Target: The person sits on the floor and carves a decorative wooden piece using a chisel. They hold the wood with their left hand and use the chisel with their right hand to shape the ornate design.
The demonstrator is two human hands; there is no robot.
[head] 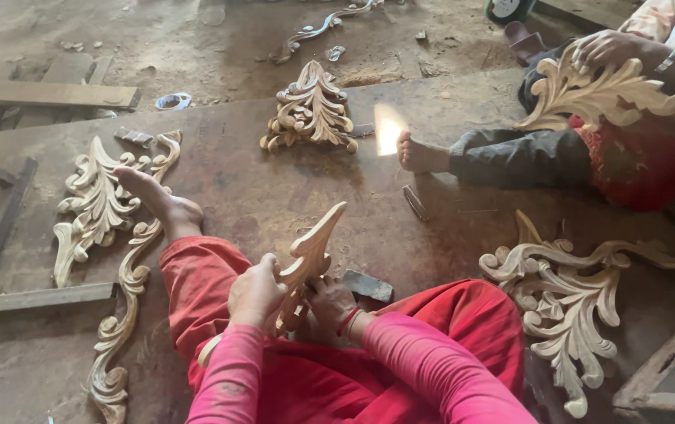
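The left hand [255, 294] is closed around the carving [306, 263], which lies tilted over the lap in red trousers, its pointed end up. The right hand [331, 305] presses on its lower side, fingers bent; a tool in it I cannot tell. I judge the piece must be kept firm against the leg so it does not turn. Just right of the carving lies a grey block [367, 285]. Left of it, past the bare foot [153, 200], lie leaf carvings [98, 200]. Beyond stands a stack [310, 110], and far right a co-worker's hand [608, 49] holds another leaf [596, 94].
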